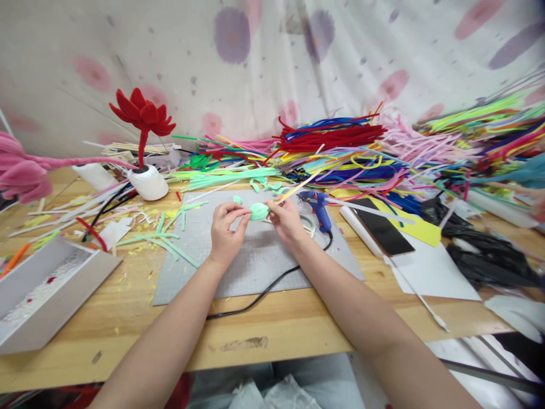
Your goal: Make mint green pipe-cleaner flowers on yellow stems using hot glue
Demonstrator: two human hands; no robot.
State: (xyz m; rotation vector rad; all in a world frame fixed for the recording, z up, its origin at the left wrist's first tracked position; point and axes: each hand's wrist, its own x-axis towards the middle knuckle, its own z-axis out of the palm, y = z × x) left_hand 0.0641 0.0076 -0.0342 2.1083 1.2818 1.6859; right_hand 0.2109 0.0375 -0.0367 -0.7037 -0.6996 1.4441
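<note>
A mint-green, ribbed bud of fuzzy pipe cleaner (259, 212) is held above the grey cutting mat (251, 267). Its left end is pinched between the thumb and fingers of my left hand (227, 230). At its other end, my right hand (286, 222) is closed on it. A thin pale-yellow stick (300, 186) slants up and right from behind my right fingers; whether it joins the bud is hidden. Small mint-green pieces (266, 184) lie just beyond my hands. To the right of my right hand rests a blue glue gun (318, 209).
Bundles of coloured pipe cleaners (332, 136) line the back. Left stand a red flower (145, 116) in a white pot (149, 183) and a grey box (63, 301). A phone (383, 227) lies right. The glue gun's black cord (255, 301) crosses the mat's front edge.
</note>
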